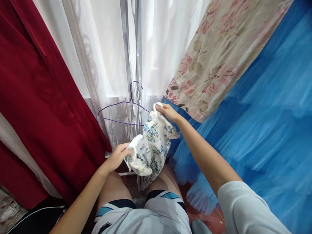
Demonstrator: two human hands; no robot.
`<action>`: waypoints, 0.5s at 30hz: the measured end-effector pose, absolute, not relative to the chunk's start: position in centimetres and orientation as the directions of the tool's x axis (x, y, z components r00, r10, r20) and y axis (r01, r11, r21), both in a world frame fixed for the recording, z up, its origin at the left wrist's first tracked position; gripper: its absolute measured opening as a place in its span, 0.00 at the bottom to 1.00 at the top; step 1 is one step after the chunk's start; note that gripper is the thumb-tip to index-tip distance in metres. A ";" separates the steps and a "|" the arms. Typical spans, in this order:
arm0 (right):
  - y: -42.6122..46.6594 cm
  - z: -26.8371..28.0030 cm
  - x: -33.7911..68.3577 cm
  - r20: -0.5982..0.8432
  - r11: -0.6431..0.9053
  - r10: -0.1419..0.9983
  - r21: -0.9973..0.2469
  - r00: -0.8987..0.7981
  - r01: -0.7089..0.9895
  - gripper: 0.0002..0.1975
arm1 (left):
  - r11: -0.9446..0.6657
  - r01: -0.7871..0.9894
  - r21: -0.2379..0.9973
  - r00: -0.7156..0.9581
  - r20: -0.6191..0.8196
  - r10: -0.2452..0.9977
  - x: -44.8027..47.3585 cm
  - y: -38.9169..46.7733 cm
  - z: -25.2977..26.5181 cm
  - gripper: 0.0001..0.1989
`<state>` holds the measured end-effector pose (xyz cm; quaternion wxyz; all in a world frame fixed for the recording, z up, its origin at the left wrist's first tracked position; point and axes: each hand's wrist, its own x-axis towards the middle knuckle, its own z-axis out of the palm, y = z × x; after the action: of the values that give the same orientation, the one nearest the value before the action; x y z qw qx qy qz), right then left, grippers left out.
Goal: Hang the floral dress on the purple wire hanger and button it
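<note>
- While two bare hands hold it up, the flowery cloth [157, 141] is in the air over the person's knees, in front of a purple hanger [132, 101].
- The flowery cloth is white, with blue flowers and dark leaves all over it, and little bits of yellow and green.
- It looks thin, soft and floppy, with lots of folds and bumps.
- Its top end and its left side have plain white edges, and those parts curl over.
- One corner sticks out on the right, like a small flap.
- The bottom part droops down between the legs, where it looks darker and a bit blurry.
- The right hand [168, 111] is up at the top end, and its fingers pinch the white edge there.
- The left hand [120, 156] is lower down, and its fingers pinch the white edge on the left side.
- The purple hanger is thin, with its hook up by some shiny grey bars [125, 32].
- Its right end goes out of sight at the flowery cloth, and I can't tell if it is inside or just behind.
- A white curtain [102, 48] hangs at the back, and a red curtain [48, 97] hangs on the left.
- On the right are a cream cloth [219, 55] with pink flowers and a big, frilly blue cloth [258, 139].
</note>
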<state>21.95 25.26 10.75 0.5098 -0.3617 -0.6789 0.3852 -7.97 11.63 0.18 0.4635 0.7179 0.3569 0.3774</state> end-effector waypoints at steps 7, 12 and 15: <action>24.0 10.7 20.2 0.239 0.287 0.843 -0.958 -0.483 0.027 0.18 | -0.559 0.677 0.478 0.438 0.349 0.829 -18.8 18.1 0.5 0.09; 23.2 12.6 21.0 0.157 0.264 0.815 -0.958 -0.558 0.116 0.17 | -0.468 0.792 0.392 0.245 0.498 0.832 -24.5 23.0 3.1 0.14; 23.0 13.6 21.1 0.105 0.215 0.808 -0.969 -0.580 0.125 0.15 | -0.455 0.814 0.360 0.112 0.671 0.733 -24.1 24.9 7.2 0.17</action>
<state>21.12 23.01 13.57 0.3198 -0.3278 -0.7108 0.5338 -24.05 24.88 7.23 -0.0489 0.7442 0.5199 0.4166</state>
